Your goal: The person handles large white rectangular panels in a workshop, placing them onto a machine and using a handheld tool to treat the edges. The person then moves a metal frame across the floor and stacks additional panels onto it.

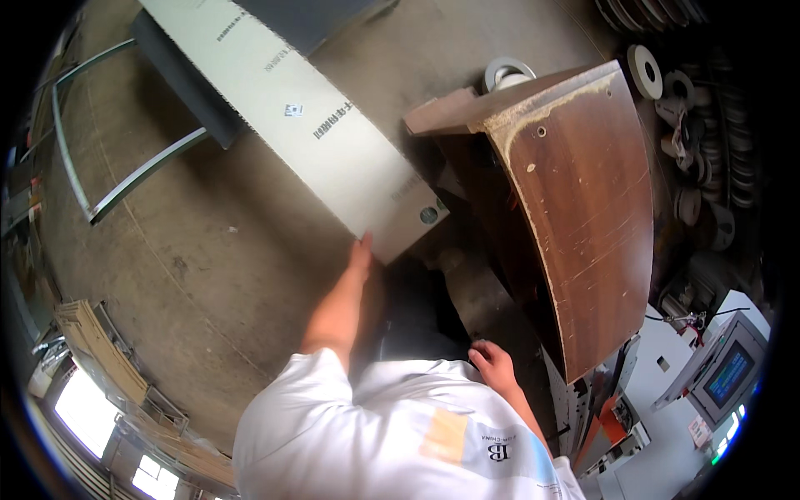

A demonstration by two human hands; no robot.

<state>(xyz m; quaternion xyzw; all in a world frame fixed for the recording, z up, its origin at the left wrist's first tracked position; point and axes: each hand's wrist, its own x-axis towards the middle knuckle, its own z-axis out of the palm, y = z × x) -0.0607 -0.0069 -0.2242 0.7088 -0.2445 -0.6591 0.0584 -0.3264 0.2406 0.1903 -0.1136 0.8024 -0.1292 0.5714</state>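
Diagonally, a long pale board (333, 158) with dark printing stretches from the upper left to the centre, its far part crossing over a dark grey surface (185, 83). At its near end, the person's left hand (362, 254) meets the left edge; whether the fingers clamp it cannot be told. The right hand (493, 365) is near the waist, apart from the board, fingers bent, their exact closure unclear. Just right of the board stands a scratched brown wooden cabinet (587, 200); beyond it, a screen (729, 372) glows blue.
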